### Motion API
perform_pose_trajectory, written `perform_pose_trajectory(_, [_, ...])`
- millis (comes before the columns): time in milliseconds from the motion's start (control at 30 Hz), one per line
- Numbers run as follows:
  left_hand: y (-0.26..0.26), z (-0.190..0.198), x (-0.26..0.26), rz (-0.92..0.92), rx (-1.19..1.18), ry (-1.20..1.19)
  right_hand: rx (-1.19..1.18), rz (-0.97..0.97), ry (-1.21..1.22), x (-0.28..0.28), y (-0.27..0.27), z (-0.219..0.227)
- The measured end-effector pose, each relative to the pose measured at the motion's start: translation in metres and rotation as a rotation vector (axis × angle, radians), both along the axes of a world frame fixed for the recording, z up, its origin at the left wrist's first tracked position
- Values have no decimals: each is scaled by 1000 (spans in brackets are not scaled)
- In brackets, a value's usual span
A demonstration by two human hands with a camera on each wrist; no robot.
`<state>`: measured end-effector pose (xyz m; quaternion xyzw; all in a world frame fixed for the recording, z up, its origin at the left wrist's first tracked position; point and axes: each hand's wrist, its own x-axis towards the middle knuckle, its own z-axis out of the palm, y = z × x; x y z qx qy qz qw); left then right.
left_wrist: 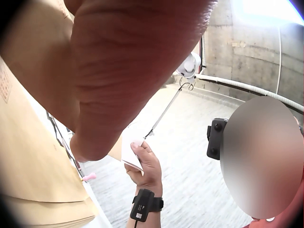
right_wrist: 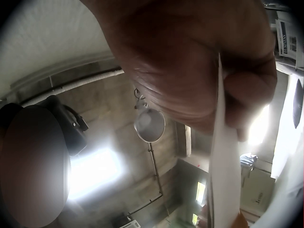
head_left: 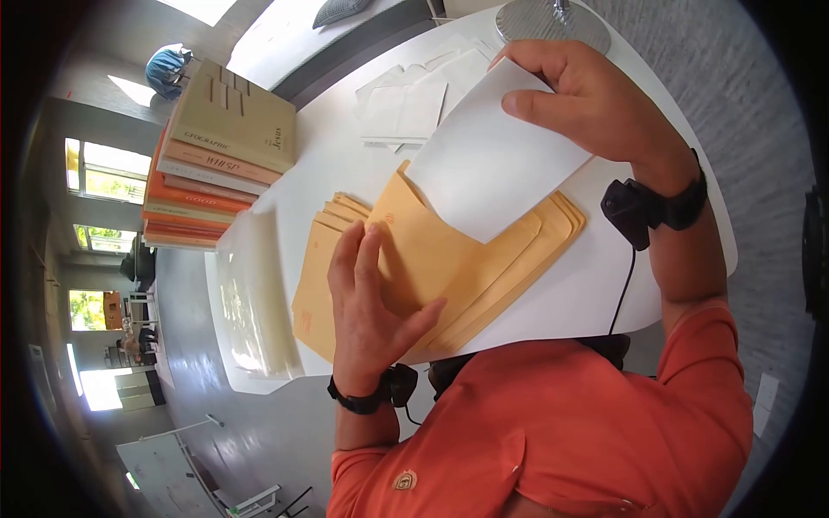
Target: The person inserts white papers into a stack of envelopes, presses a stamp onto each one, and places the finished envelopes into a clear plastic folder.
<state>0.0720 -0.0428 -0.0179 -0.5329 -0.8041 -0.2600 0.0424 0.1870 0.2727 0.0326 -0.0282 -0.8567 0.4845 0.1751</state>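
Note:
My right hand pinches a white sheet of paper, thumb on top and fingers beneath. In the right wrist view the paper appears edge-on below the palm. The sheet slants down so that its lower edge sits right at the mouth of a tan paper envelope. My left hand rests on that envelope, fingertips near its upper edge and thumb spread apart. More tan envelopes lie fanned in a stack underneath. The left wrist view has the left hand close up beside the envelopes.
Several white papers lie at the table's far side, near a round metal lamp base. A stack of books stands at the left. In front of it is a clear plastic sleeve on the white table.

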Motion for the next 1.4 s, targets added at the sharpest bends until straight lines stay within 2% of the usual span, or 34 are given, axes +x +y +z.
perform_pose_trajectory(133, [1,2,1,-5,-82,1,84,-5,79,1,-5,2])
perform_pose_trajectory(300, [1,-2,0,-20,-41,-69,110,-41,116,6,-5,5])
perform_pose_trajectory(367, [0,-4,-1,-23,-19,-88,-35,0,14,9,-3,14])
perform_pose_trajectory(567, [-2,-3,1,-48,-1,-38,-118,-4,45,3,-3,1])
perform_pose_trajectory(700, [-2,-1,1,-36,13,-26,-74,6,26,3,-3,1])
perform_pose_trajectory(867, [-2,-1,3,-48,11,-37,-112,-58,165,0,-7,-3])
perform_pose_trajectory(1067, [-3,-1,3,-62,42,-49,-106,61,75,3,-9,1])
perform_pose_trajectory(1167, [-5,-1,3,-64,38,-54,-121,34,-13,7,-10,7])
perform_pose_trajectory(1267, [-6,-3,3,-75,20,-82,-93,13,72,3,-10,-5])
perform_pose_trajectory(1400, [-4,-6,6,-81,22,-78,-90,68,56,-3,-13,-9])
